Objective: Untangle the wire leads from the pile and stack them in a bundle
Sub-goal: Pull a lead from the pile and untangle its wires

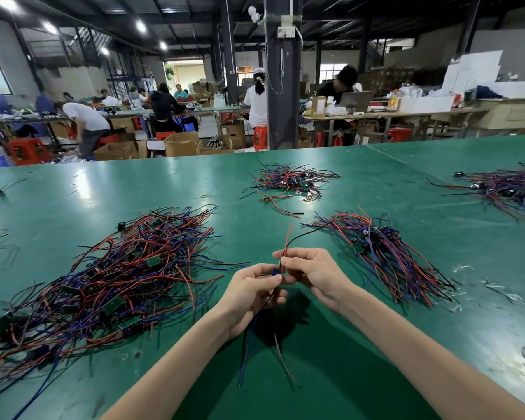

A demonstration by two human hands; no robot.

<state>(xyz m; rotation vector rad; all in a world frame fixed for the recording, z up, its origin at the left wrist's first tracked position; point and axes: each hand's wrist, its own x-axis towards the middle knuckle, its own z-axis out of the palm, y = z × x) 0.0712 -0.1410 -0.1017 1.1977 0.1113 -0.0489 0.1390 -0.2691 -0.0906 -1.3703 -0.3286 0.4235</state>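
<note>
Both hands meet over the green surface, holding one wire lead between them. It is held above the surface, between the big pile and the bundle.

The left hand has its grip closed. Thumb and forefinger pinch at the small blue part in the lead's middle, and the other fingers curl round the wires below it. The right hand also has a closed grip, pinching the red and black wires just above that part. Fingertips hide most of the blue part, so its shape is hard to make out. The red and black wires rise from the right hand's pinch. Blue and reddish wires hang below the left palm, blurred toward their ends.

The pile lies left of the hands, with small green boards among its tangled red, blue and black wires. The frame cuts off its lower-left edge. The bundle lies right of the hands, with its wires running roughly one way. A smaller heap sits farther back, with a rubber band near it. A far heap is cut off at the right edge. Clear scraps on the right of the surface are too small to identify.
</note>
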